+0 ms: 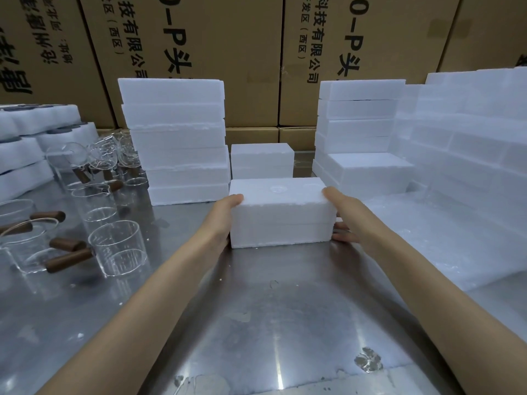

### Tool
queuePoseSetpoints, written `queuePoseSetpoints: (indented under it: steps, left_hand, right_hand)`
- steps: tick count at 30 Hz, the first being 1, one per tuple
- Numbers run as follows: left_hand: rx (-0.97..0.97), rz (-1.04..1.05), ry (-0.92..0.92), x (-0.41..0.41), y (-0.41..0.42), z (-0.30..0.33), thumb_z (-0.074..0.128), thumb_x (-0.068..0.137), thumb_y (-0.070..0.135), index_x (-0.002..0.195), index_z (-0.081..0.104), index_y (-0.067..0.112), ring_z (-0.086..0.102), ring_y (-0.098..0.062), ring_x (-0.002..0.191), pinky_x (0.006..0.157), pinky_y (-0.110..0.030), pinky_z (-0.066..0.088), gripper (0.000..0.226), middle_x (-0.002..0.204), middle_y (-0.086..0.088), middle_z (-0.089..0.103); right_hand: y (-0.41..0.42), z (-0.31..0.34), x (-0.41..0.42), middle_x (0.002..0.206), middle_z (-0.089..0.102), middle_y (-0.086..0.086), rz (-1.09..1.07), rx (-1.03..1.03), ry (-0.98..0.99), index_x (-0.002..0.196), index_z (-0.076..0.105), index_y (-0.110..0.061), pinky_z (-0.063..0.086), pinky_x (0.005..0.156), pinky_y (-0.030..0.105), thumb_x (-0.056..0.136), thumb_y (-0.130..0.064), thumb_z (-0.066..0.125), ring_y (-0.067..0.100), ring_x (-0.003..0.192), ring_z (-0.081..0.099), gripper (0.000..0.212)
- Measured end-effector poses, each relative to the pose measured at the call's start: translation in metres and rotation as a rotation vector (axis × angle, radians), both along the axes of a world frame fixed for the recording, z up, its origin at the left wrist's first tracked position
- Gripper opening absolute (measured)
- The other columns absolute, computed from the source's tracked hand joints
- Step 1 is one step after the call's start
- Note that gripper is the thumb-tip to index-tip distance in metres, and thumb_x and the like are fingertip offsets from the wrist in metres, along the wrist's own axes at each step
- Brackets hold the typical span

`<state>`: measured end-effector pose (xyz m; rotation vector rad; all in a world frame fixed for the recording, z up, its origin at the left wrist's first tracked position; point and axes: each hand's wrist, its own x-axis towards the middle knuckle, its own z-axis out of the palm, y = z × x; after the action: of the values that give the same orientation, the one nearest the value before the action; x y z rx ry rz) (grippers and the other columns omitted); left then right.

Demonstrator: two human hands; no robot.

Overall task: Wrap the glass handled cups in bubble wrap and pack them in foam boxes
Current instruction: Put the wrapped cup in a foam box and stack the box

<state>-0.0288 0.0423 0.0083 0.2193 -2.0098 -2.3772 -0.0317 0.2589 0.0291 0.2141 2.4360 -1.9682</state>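
Hands frame a closed white foam box [282, 212] at the centre of the frame, where it sits on a scuffed metal table [256, 323]. The left hand [224, 220] presses flat against the box's left end, thumb tip on the top edge; the right hand [346, 218] clasps the right end, thumb on the upper corner and fingers wrapped low around the side. A seam runs along the box's front face, lid over base.

Directly behind it stands a short pile of two foam boxes [262, 161]. A taller stack of foam boxes [176, 138] rises at centre left, another foam stack [356, 121] at centre right, and a wall of foam pieces [470, 132] fills the right edge of the frame. A sheet of bubble wrap [445, 238] spreads across the table at right, below that wall.

Glass handled cups [117, 246] with brown wooden handles crowd the left side of the frame, some upright near the lower left, others clustered further back beside the tall stack. White foam trays [25, 149] lie piled at the far left edge. Brown cardboard cartons [228, 58] printed with black characters line the top of the frame.
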Motion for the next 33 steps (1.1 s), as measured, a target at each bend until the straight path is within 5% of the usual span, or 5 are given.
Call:
queuePoseSetpoints:
  steps: [5,17,22,28,33]
  left_hand:
    - [0.008,0.050,-0.030,-0.002,0.002,-0.002,0.048,0.093,0.028,0.087,0.065,0.018,0.064,-0.017,0.074,0.072,-0.031,0.047,0.021,0.066,0.006,0.071]
    - [-0.074,-0.014,0.124,-0.041,0.081,0.068,0.047,0.089,0.040,0.118,0.058,0.017,0.054,-0.026,0.117,0.107,-0.044,0.039,0.038,0.126,-0.009,0.059]
    - [0.003,-0.141,0.144,-0.070,0.130,0.098,0.046,0.093,0.033,0.077,0.053,0.018,0.053,-0.015,0.058,0.056,-0.026,0.041,0.022,0.069,0.000,0.055]
    - [0.167,-0.194,0.170,-0.093,0.159,0.092,0.039,0.097,0.031,0.074,0.051,0.016,0.046,-0.005,0.029,0.034,-0.010,0.032,0.031,0.039,0.009,0.050]
    - [0.129,-0.127,0.185,-0.110,0.171,0.082,0.040,0.100,0.035,0.092,0.051,0.015,0.045,-0.002,0.029,0.032,-0.009,0.029,0.024,0.048,0.008,0.051]
  right_hand:
    - [-0.003,0.004,-0.002,0.086,0.057,-0.004,-0.036,-0.088,-0.034,0.079,0.053,-0.029,0.047,0.057,0.027,0.086,-0.034,0.047,0.014,0.078,0.058,0.010]
    - [0.058,0.075,-0.033,0.083,0.050,-0.001,-0.190,-0.078,0.097,0.100,0.050,-0.023,0.044,0.062,0.030,0.089,-0.031,0.047,0.017,0.073,0.052,0.014]
    - [0.097,0.109,-0.066,0.093,0.050,0.004,-0.301,0.030,0.131,0.109,0.048,-0.018,0.044,0.055,0.031,0.084,-0.027,0.043,0.022,0.073,0.053,0.028]
    - [0.119,0.116,-0.106,0.110,0.047,0.009,-0.405,0.135,0.133,0.134,0.041,-0.012,0.043,0.067,0.035,0.091,-0.026,0.042,0.028,0.086,0.049,0.046]
    - [0.126,0.118,-0.128,0.109,0.045,0.009,-0.412,0.247,0.095,0.125,0.047,-0.009,0.047,0.083,0.039,0.093,-0.021,0.039,0.030,0.101,0.051,0.035]
